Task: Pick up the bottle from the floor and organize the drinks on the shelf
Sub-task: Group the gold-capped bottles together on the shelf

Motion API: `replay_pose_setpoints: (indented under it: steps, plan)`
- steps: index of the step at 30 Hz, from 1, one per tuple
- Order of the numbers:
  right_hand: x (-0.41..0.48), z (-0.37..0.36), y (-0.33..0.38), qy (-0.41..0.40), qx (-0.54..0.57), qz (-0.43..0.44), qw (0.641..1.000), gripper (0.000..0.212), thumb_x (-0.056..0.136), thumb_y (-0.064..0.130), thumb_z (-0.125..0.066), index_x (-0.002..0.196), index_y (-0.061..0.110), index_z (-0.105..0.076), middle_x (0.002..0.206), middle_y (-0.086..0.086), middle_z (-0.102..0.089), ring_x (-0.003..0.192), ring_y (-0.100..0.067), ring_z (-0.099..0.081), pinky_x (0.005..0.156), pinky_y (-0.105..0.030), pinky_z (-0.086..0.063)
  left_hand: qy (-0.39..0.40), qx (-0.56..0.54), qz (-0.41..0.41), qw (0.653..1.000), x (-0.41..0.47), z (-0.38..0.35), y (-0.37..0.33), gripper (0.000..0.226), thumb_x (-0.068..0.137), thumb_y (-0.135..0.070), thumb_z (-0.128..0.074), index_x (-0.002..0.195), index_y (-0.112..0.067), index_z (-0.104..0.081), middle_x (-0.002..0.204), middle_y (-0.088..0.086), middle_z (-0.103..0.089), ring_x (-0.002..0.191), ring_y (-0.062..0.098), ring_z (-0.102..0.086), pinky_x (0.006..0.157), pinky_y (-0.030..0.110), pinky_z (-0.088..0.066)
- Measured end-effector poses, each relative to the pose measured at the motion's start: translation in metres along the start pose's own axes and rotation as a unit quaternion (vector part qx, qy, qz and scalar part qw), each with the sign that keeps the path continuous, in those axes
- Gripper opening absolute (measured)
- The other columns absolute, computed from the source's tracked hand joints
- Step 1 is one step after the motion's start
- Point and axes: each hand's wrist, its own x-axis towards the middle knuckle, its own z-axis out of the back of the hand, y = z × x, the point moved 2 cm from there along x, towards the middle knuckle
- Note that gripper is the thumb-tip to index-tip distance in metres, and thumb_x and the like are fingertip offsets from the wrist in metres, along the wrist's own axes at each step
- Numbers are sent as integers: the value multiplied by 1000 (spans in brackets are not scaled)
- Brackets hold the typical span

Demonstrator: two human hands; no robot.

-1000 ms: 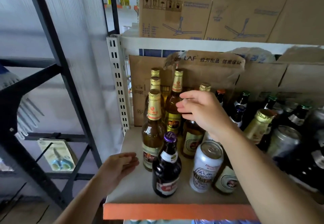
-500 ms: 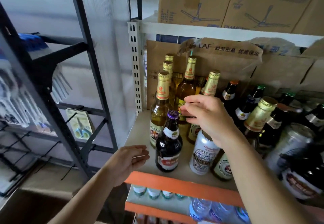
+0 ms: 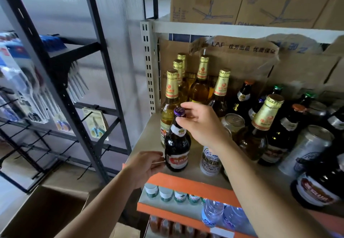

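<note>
Your right fingers (image 3: 183, 121) pinch the purple crown cap of the dark brown glass bottle with the red oval label (image 3: 177, 145), thumb under the cap rim and fingertips curled over the top. Your left fingers (image 3: 158, 160) are curled loosely, their tips touching the label low on the bottle's left side. The bottle stands upright near the front left corner of the beige shelf board with the orange front lip (image 3: 188, 183).

The risk starts at that cap grip. It is narrow and high, so if you push or turn from the top alone, the bottle can tip; it stands close to the orange lip, and a forward tilt could send it over the edge. Behind it, a tall amber glass bottle with a gold foil neck (image 3: 170, 105) stands just beside it, so a backward shove could knock glass on glass and rock the row. To its right, the white printed drink can (image 3: 210, 161) sits partly hidden under your right wrist; a dropped wrist could nudge it.

Your right hand (image 3: 202, 124) arches down over the bottle, wrist bent, forearm crossing the shelf front from lower right. Your left hand (image 3: 147, 165) reaches up from below the lip, palm turned towards the bottle, forearm angled from lower left.
</note>
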Motion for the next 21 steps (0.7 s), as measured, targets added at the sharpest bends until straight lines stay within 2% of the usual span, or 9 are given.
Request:
replay_pose_setpoints:
  steps: [3,7,10,12,16,18,21]
  plan:
    - [-1,-4,1,-9,-55,41,998,33,83,26,-71,114,17,-67,97,6,-73,91,-8,-67,86,-33,-54,-1,1,7,1000,0,-1,1,26,94,5,-43,116,11,-54,117,29,-59,106,35,-59,88,36,-50]
    - [-6,-5,1,-37,-124,80,988,19,85,33,-69,90,14,-69,79,5,-69,75,-9,-63,66,-26,-49,-15,6,17,1000,2,1,4,25,94,4,-45,116,11,-55,113,28,-58,105,36,-59,92,40,-50]
    - [-11,-7,-1,-75,-119,94,986,16,85,28,-69,81,12,-67,68,7,-64,65,-8,-58,57,-22,-42,-29,22,18,999,1,-1,6,24,93,4,-47,114,11,-56,100,26,-60,97,35,-60,82,37,-53]
    - [-13,-7,-3,-102,-111,101,983,16,86,25,-69,81,10,-66,67,5,-64,64,-10,-57,56,-23,-41,-30,32,18,999,1,-1,6,23,93,3,-47,113,11,-56,98,26,-62,95,34,-61,81,36,-52]
    - [-11,-16,-2,-124,-101,99,982,15,85,28,-70,83,13,-67,69,8,-64,64,-5,-57,54,-13,-38,-26,46,15,998,2,6,1,25,92,3,-46,113,12,-56,113,29,-64,106,35,-63,86,36,-53]
    - [-9,-27,0,-120,-93,102,983,16,84,29,-70,84,14,-68,69,8,-64,63,-2,-56,53,-11,-37,-34,46,10,998,3,15,-1,24,91,2,-47,110,10,-58,111,27,-65,106,34,-63,90,37,-52]
    - [-5,-45,6,-116,-85,103,984,16,84,31,-70,83,16,-66,68,8,-63,61,-1,-55,53,-10,-37,-31,51,0,998,4,30,-4,20,90,0,-49,103,9,-62,100,24,-63,94,28,-61,93,35,-51]
